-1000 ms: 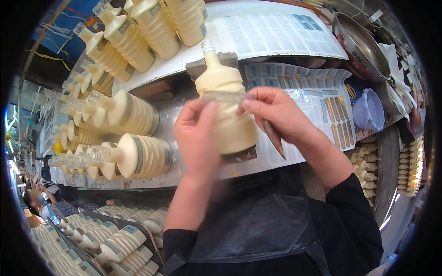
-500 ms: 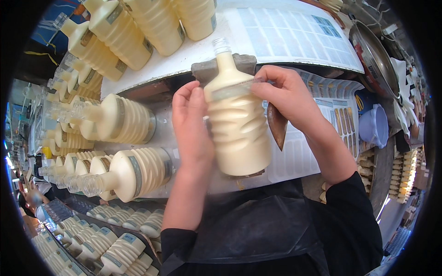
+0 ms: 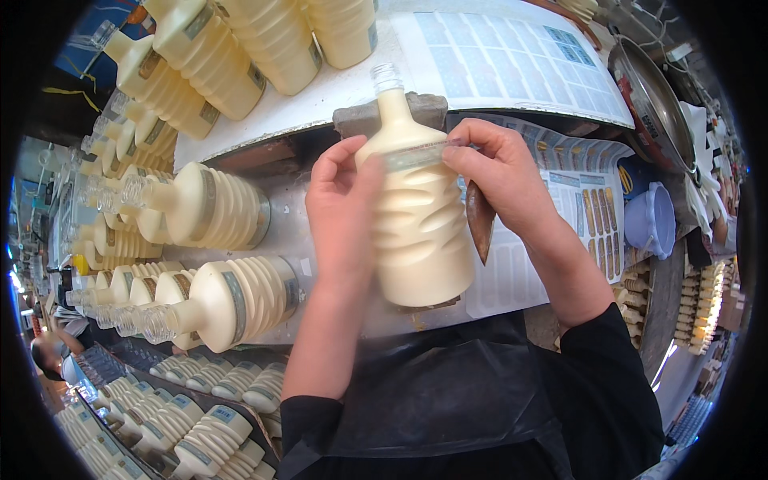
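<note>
A cream bottle (image 3: 424, 240) with wavy ridges and a clear threaded neck leans back in front of me, its neck over a grey block (image 3: 428, 108). Across its shoulder runs a narrow label strip (image 3: 412, 156). My left hand (image 3: 340, 196) is at the bottle's left side, its blurred thumb against the strip's left end and its curled fingers apart from the thumb. At the strip's right end my right hand (image 3: 504, 172) pinches with thumb and forefinger. From under that palm hangs a brown, pointed, blade-like tool (image 3: 480, 224), its tip downward.
Similar bottles (image 3: 240, 300) lie to the left, with more standing at the back left. Decal sheets (image 3: 504, 60) cover the far board, and another sheet (image 3: 512, 272) is beneath my right arm. A lilac bucket (image 3: 650, 220) and a round metal pan (image 3: 656, 100) are at right.
My left hand has moved right and slightly up, bringing its thumb onto the strip. The strip now lies closer along the shoulder. My right hand keeps its pinch, shifted slightly.
</note>
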A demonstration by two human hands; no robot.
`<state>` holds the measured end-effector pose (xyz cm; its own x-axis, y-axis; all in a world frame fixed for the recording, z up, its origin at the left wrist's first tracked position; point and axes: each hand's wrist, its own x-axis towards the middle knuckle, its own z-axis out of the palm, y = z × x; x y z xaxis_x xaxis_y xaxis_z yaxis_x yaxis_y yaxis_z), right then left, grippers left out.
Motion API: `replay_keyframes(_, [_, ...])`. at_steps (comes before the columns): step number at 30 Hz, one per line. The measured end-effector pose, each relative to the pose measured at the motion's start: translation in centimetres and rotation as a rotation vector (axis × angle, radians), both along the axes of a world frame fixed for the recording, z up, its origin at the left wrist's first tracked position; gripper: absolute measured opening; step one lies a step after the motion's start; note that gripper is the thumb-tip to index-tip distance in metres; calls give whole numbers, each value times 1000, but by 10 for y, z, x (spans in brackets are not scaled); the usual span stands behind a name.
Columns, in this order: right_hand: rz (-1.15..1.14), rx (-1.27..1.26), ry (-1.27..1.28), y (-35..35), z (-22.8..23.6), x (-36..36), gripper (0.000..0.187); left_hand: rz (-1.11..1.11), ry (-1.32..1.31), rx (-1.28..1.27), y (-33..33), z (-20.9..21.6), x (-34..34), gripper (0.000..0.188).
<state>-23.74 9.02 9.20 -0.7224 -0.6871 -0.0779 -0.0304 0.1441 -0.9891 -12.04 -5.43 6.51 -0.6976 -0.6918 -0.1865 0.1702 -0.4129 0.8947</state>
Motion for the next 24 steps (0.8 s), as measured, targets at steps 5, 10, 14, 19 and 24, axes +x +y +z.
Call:
replay_keyframes(5, [-8, 1, -5, 0, 3, 2, 11, -7, -24, -52, -2, -5, -1, 29])
replay_keyframes(10, [-61, -27, 80, -5, 3, 10, 13, 7, -8, -28, -2, -7, -2, 27])
replay_keyframes(14, [-81, -22, 109, -4, 0, 9, 14, 4, 29, -21, -2, -10, -1, 26])
replay_keyframes(19, [-95, -35, 98, -3, -2, 9, 14, -2, 10, -29, -1, -10, -2, 26])
replay_keyframes(24, [-115, -37, 69, -1, -8, 4, 14, 9, -31, -74, 1, -8, -3, 27])
